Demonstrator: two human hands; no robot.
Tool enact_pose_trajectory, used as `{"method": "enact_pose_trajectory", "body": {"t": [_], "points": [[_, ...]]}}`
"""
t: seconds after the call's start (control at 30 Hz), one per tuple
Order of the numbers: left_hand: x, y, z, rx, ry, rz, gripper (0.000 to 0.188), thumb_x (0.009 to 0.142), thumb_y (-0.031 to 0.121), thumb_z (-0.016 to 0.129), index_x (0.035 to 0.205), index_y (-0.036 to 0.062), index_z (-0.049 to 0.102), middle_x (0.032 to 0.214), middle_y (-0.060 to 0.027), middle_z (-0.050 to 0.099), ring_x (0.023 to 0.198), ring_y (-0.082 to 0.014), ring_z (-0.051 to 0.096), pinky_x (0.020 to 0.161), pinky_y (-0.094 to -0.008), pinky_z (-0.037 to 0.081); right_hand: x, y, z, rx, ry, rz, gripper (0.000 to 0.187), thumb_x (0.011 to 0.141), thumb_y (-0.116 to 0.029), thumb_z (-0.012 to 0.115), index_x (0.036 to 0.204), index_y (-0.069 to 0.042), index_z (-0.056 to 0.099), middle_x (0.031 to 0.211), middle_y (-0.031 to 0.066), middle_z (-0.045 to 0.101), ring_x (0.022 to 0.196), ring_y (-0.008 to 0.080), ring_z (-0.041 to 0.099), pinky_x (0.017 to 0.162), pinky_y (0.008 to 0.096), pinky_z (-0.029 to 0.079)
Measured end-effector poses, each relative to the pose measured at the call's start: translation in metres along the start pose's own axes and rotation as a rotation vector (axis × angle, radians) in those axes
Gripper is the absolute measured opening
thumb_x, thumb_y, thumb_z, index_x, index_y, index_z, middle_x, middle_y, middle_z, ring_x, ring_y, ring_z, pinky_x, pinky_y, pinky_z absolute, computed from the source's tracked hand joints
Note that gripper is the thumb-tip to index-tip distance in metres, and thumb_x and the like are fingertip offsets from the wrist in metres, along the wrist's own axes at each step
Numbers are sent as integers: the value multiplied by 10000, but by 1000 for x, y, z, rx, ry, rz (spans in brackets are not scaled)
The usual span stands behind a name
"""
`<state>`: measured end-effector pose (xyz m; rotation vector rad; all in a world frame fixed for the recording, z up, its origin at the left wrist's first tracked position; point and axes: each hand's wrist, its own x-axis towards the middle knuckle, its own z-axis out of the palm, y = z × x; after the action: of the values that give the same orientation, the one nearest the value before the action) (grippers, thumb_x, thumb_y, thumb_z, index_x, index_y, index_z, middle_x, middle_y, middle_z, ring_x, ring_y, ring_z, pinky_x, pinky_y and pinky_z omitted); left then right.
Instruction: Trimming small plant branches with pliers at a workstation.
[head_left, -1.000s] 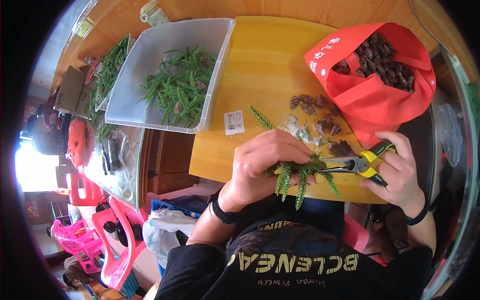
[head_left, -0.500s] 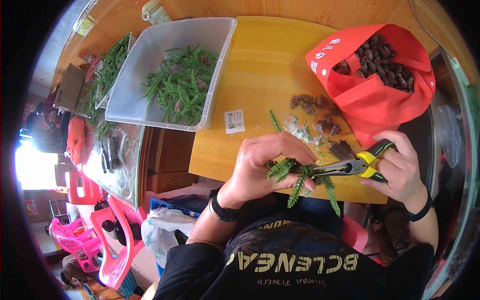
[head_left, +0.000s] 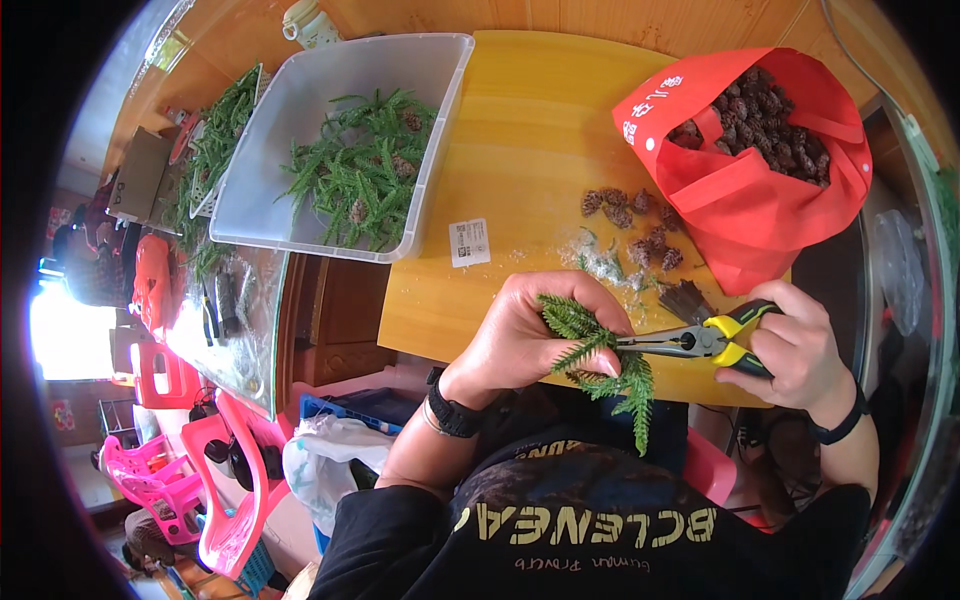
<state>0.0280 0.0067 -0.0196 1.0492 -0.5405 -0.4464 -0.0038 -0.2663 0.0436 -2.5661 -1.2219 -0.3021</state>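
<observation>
My left hand (head_left: 540, 335) pinches a green artificial pine sprig (head_left: 622, 385), whose needled tips hang down past my thumb and stick up over my palm. In my right hand (head_left: 798, 350) are long-nose pliers (head_left: 690, 341) with yellow and black handles. Their jaws point left and reach the sprig's middle beside my left thumb; my fingers partly hide what the tips grip. Just beyond my hands, several small brown pine cones (head_left: 645, 230) lie on the yellow table (head_left: 530, 130). A small bundle of dark sticks (head_left: 685, 300) rests close to the pliers.
A red bag (head_left: 720, 220) full of pine cones (head_left: 765, 125) stands at the far right. At the far left a clear plastic bin (head_left: 270, 200) holds green sprigs (head_left: 355, 175). A white label (head_left: 468, 243) and whitish scraps (head_left: 600, 262) lie on the table. Pink chairs (head_left: 235, 500) stand at left.
My left hand has turned the sprig, so its tips now lie differently and one no longer points up behind the hand. The pliers have shifted slightly left and down.
</observation>
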Motion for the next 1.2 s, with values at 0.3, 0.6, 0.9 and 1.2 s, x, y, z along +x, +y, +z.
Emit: {"method": "enact_pose_trajectory", "body": {"t": [0.3,0.6,0.9,1.2], "points": [[3,9,-4,66,-82,-88,317,692,202,790,843,-12,612,866,-153,639,793,-228,605,718,-327,471,-3,6,6,248,-48,67,374,600,-289,772,615,0,536,646,118,543,772,332,594,611,378,476],[0,12,0,15,52,-172,333,655,75,797,904,-9,592,895,-110,640,823,-169,611,742,-289,486,-5,4,11,413,-3,149,480,712,-435,695,703,33,588,705,149,586,860,374,589,680,400,482],[-1,13,5,13,123,-161,400,626,89,824,930,-1,580,874,-61,636,802,-120,606,728,-259,488,-6,1,12,361,2,169,475,707,-438,693,712,27,597,684,144,578,820,359,587,658,387,475],[-3,7,5,1,133,-111,386,635,54,813,936,-4,579,900,-80,646,805,-128,609,734,-267,492,-7,-1,13,324,23,159,442,705,-409,701,720,22,604,683,138,579,810,364,585,653,385,474]]}}
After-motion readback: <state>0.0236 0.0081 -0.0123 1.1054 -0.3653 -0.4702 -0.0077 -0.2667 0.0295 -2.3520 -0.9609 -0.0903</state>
